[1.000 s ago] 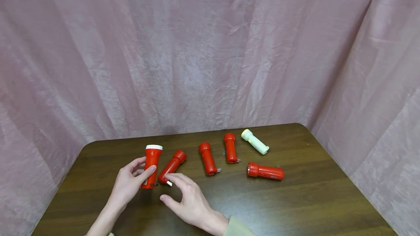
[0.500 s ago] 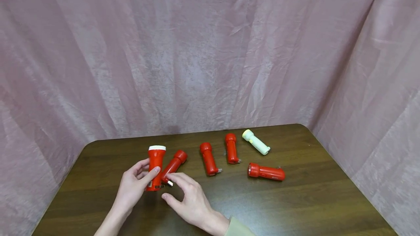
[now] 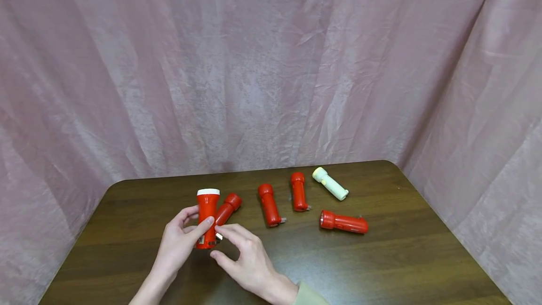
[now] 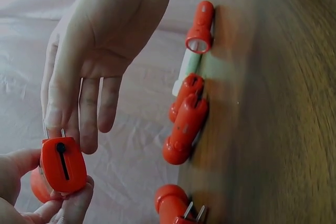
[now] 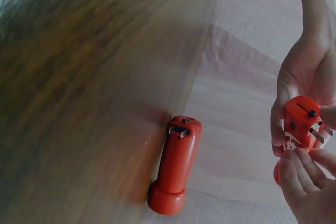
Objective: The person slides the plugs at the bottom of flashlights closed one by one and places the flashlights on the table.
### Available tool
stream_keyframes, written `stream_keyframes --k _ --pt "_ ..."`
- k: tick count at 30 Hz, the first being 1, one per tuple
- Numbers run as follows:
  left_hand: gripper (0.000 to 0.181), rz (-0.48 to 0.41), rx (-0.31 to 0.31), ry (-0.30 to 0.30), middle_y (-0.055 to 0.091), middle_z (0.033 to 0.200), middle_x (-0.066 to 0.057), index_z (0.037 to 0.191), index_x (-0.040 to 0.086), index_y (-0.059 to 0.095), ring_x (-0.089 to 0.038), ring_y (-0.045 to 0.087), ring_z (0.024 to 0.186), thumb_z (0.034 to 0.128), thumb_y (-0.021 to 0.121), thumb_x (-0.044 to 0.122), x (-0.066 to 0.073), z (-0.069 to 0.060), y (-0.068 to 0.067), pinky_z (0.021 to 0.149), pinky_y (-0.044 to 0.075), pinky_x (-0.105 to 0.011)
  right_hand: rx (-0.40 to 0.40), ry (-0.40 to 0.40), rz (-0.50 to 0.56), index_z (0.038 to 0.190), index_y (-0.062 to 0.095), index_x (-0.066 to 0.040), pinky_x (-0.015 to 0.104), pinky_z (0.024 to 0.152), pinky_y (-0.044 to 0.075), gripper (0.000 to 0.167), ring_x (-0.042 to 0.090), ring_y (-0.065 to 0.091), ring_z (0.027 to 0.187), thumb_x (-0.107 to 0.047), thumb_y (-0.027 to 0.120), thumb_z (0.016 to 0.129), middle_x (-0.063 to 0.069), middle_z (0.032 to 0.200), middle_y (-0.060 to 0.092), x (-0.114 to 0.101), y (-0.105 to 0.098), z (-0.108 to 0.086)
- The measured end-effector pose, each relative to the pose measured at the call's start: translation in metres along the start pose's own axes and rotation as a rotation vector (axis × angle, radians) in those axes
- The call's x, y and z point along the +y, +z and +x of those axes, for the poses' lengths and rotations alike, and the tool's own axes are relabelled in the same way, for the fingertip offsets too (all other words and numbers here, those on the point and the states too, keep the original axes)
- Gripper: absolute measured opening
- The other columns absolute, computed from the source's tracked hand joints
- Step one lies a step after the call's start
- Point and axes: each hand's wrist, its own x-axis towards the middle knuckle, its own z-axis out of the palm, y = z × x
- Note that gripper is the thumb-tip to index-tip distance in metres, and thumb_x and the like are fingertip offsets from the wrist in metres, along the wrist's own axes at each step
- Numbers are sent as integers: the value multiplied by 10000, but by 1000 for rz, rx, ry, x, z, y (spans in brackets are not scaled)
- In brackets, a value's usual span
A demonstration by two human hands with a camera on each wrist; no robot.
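Note:
A red flashlight with a white rim [image 3: 207, 208] is gripped by my left hand [image 3: 175, 248], its lens end up. The left wrist view shows the end face of this flashlight [image 4: 64, 166] with a black slider in a slot, and two metal prongs [image 4: 55, 132]. My right hand [image 3: 254, 265] is beside the lower end with fingers extended and thumb apart. One fingertip of the right hand [image 4: 100, 40] is at the prongs, contact apparent. In the right wrist view both hands surround the flashlight [image 5: 302, 111]. Another red flashlight [image 3: 227, 209] lies just behind, partly hidden.
Farther right on the wooden table [image 3: 381, 262] lie a red flashlight [image 3: 269, 206], another red one [image 3: 298, 194], a pale green flashlight [image 3: 331, 184] and a red one on its side [image 3: 345, 222]. A pink curtain [image 3: 254, 69] hangs behind the table.
My left hand has carried the white-rimmed flashlight to the right, closer to my right hand, and it now overlaps the red flashlight behind. The right hand has barely moved.

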Motion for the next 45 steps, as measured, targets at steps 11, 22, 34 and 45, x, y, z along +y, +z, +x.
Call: stream_keyframes --k 11,22,34,45 --pt "582 -1 1 10 643 1383 -209 1475 39 522 16 719 837 985 754 250 7 -7 9 715 585 -221 43 -26 2 1304 738 -86 116 917 560 462 167 749 1002 -131 866 862 14 1187 743 0 -5 0" --pt "519 -104 5 1 742 1257 -132 1465 22 523 13 728 853 1021 703 223 12 -11 13 699 618 -227 88 -73 -45 1245 759 -52 128 928 574 421 119 753 1011 -111 880 846 19 1162 749 -3 -12 1" --pt "492 -152 -10 -29 737 1181 -90 1442 31 505 -58 718 818 1013 701 169 14 -16 17 678 626 -263 68 -136 -76 1225 766 -57 124 901 578 418 119 747 980 -98 889 829 18 1123 766 -3 -25 -3" --pt "507 -174 -21 -32 714 1196 -68 1458 37 480 -57 714 839 1014 695 157 16 -18 18 662 624 -275 38 -106 -65 1242 761 -52 147 922 589 418 138 761 1024 -109 879 845 25 1141 778 -3 -30 -1"
